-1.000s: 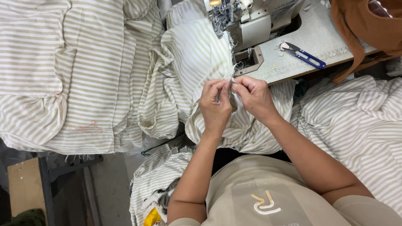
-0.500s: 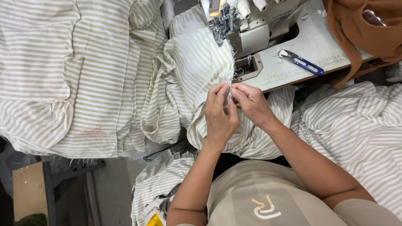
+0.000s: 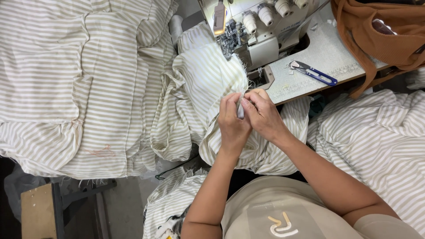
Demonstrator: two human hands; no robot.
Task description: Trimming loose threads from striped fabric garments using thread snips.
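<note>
Several folded striped pieces (image 3: pixel 66 84) lie stacked at far left, apparently finished. At centre, the left hand (image 3: pixel 232 124) and right hand (image 3: pixel 263 117) press together, both pinching the frayed edge of the striped fabric (image 3: pixel 208 79) just before the overlock machine (image 3: pixel 254 31); the edge is not yet under the presser foot. Blue thread snips (image 3: pixel 312 72) rest on the surface (image 3: pixel 318 48), with more striped cloth (image 3: pixel 376 137) at right

Head camera looking steeply down
It is facing the sewing machine (image 3: pixel 261 31) and table (image 3: pixel 318 57), sitting close above the lap.
</note>
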